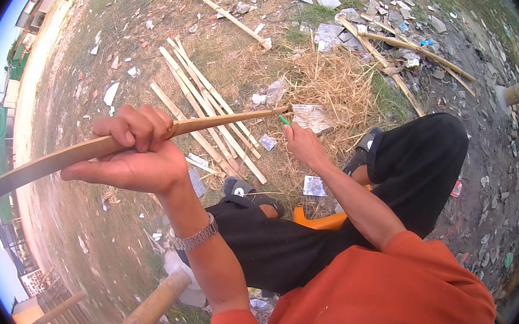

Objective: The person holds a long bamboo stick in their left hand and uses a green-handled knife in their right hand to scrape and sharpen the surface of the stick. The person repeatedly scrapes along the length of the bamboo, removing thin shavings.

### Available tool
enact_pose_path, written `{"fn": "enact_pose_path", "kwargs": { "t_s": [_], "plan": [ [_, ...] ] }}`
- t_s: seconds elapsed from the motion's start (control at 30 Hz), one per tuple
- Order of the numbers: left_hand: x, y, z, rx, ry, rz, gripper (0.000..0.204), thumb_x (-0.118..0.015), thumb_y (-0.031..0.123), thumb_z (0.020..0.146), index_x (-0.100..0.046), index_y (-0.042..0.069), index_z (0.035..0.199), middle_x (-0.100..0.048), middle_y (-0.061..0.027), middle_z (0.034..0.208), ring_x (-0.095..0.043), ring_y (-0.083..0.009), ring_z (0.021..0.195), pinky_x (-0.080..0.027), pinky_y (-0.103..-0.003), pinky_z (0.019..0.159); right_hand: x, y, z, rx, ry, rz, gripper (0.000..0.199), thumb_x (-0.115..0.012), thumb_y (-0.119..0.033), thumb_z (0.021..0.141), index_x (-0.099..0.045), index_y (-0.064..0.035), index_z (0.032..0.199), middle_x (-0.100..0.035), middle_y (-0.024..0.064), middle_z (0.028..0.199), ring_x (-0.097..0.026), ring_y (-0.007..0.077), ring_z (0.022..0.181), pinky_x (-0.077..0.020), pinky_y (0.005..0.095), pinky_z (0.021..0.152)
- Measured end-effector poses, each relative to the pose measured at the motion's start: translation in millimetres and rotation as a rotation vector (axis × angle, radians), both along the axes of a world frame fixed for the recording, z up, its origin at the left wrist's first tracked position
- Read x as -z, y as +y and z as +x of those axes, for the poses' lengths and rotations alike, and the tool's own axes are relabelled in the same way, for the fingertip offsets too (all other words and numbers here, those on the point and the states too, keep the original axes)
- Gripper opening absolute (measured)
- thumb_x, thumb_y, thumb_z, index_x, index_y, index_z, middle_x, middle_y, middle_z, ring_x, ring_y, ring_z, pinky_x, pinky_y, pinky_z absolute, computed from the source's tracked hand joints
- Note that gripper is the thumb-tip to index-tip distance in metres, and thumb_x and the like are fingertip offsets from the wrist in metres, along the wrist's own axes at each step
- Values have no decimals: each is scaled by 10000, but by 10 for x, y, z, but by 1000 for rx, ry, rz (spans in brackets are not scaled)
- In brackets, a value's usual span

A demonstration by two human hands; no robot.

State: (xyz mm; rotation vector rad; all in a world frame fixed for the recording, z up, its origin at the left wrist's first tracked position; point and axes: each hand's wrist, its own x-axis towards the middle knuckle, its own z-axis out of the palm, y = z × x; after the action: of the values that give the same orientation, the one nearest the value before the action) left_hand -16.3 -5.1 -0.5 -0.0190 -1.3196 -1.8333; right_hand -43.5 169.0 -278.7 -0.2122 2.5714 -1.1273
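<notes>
My left hand (145,155) is raised with its fingers wrapped round a long, split bamboo strip (223,121). One end of the strip passes out at the left edge; the other tapers towards my right hand (306,146). That hand is closed on a slim green-handled knife (285,120) at the strip's far end. Its thin dark blade is hard to make out, and whether it touches the bamboo I cannot tell. Beneath the strip, several pale split bamboo strips (210,97) lie side by side on the ground.
A heap of dry straw (340,87) lies ahead of my feet. Bamboo poles (421,47) rest on rubble at the right. I sit with legs bent by an orange plastic piece (319,220). A thick bamboo pole (134,320) slants in at the lower left.
</notes>
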Motion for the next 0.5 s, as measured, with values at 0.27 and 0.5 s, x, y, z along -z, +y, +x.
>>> {"fn": "enact_pose_path", "kwargs": {
  "t_s": [0.27,0.5],
  "plan": [
    [-1,34,19,26,-25,-31,702,-213,818,808,-295,145,624,-202,27,466,-159,-96,392,-150,-265,389,101,149,-9,-16,46,123,350,-394,-354,981,-523,-35,918,-604,231,671,-599,437,678,-446,534,618],
    [48,-41,26,158,11,-25,701,-204,825,797,-282,150,626,-194,32,463,-151,-95,385,-146,-267,387,-957,21,412,-90,-76,-361,380,-360,-355,987,-531,-20,934,-596,265,706,-581,457,662,-437,547,625]
  ]
}}
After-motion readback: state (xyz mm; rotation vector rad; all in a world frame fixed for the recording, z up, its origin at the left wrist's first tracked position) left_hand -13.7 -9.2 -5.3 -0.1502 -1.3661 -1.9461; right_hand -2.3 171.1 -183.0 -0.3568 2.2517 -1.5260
